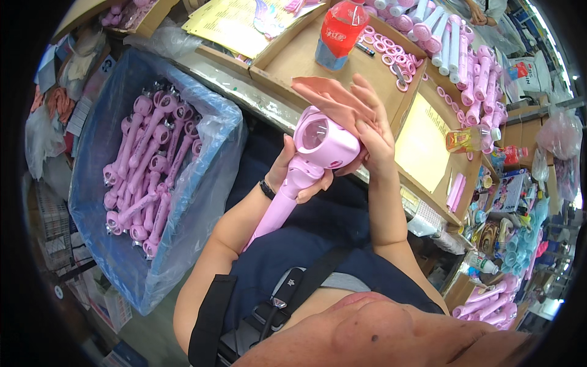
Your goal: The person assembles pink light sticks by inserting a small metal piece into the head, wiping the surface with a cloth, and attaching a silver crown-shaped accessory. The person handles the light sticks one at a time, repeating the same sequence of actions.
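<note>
The left hand point(292, 174) is wrapped round the neck of a pink curling wand point(309, 160), held up near the chest, while the right hand point(367, 131) presses a peach cloth point(327, 98) against its head. Wiping looks midway (many wands wait in the blue-lined box point(98, 244) at left).

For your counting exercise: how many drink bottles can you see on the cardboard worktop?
2. A red-labelled bottle stands upright in the cardboard tray at top centre; a smaller bottle of yellow liquid lies on its side to the right. Others may be hidden in the clutter at far right.
</note>
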The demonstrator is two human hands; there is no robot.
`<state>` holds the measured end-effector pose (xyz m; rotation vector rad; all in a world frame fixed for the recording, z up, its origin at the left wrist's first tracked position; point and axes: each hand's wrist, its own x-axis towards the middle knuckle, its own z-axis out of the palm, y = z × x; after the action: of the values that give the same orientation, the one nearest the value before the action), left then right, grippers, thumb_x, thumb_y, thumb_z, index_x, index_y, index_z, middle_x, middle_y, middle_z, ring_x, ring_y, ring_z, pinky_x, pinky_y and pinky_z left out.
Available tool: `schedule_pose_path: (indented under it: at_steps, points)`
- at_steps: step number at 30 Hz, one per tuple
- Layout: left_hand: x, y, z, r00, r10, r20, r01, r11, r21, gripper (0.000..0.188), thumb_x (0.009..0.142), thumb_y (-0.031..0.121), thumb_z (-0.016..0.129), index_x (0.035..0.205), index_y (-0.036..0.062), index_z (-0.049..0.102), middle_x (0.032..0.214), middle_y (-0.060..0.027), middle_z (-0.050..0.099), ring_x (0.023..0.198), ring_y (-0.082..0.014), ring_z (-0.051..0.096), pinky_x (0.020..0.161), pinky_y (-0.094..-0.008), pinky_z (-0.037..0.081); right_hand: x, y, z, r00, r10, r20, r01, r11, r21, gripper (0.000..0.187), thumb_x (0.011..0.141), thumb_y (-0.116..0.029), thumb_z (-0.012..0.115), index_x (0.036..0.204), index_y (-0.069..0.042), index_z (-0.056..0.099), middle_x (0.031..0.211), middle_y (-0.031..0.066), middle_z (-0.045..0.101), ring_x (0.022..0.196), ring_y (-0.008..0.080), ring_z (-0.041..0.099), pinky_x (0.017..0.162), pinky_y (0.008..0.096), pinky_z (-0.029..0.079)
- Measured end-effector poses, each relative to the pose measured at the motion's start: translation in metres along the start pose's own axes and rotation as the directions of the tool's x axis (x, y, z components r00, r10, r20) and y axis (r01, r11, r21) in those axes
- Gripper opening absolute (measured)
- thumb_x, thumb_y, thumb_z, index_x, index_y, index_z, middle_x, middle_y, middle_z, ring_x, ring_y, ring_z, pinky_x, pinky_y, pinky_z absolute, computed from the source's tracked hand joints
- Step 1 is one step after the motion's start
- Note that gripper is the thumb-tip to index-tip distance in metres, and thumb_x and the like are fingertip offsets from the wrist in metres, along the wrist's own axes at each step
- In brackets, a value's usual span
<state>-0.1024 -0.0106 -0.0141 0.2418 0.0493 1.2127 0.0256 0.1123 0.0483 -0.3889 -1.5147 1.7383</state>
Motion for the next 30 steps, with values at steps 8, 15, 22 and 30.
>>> schedule_pose_path:
  at_steps: [8,15,22,30]
  points:
    - [-0.006,0.012,0.024,0.976,0.07,-0.206,0.051,0.848,0.528,0.073,0.083,0.049,0.067,0.13,0.0011,0.038,0.087,-0.0145,0.063,0.053,-0.0173,0.062,0.044,-0.0247,0.05,-0.013,-0.002,-0.009,0.999,0.048,0.019,-0.048,0.999,-0.013,0.074,0.092,-0.021,0.053,0.151,-0.004,0.011,0.156,0.0119,0.006,0.143,0.0248,0.018,0.114,0.0378,0.021]
    - [-0.008,0.003,0.036,0.856,0.456,-0.244,0.083,0.346,0.935,0.068,0.092,0.043,0.057,0.135,-0.0026,0.031,0.107,-0.0115,0.057,0.073,-0.0109,0.06,0.058,-0.0237,0.052,-0.012,0.004,-0.001,0.978,0.196,-0.077,-0.199,0.98,-0.028,0.075,0.096,-0.02,0.052,0.152,-0.013,0.003,0.15,0.0201,0.021,0.102,0.0188,0.06,0.068,0.0214,0.052]
    - [-0.007,0.006,0.007,0.967,0.107,-0.233,-0.04,0.96,0.278,0.084,0.086,0.072,0.033,0.134,0.0029,0.04,0.101,-0.0213,0.064,0.07,-0.0282,0.067,0.057,-0.0338,0.056,-0.03,0.012,0.0,0.999,-0.014,-0.036,0.008,0.987,-0.161,0.072,0.097,-0.013,0.046,0.151,-0.009,-0.001,0.152,0.0168,0.017,0.13,0.0225,0.04,0.099,0.0317,0.04]
    - [-0.002,0.01,0.008,0.969,0.067,-0.239,0.051,0.889,0.455,0.071,0.088,0.061,0.047,0.131,0.0047,0.042,0.093,-0.0116,0.064,0.062,-0.0161,0.063,0.053,-0.0248,0.053,-0.055,0.044,0.029,0.797,-0.568,0.203,0.438,0.313,-0.843,0.048,0.099,-0.036,0.04,0.139,-0.01,0.046,0.155,0.0214,0.01,0.143,0.0402,0.006,0.112,0.0543,0.008]
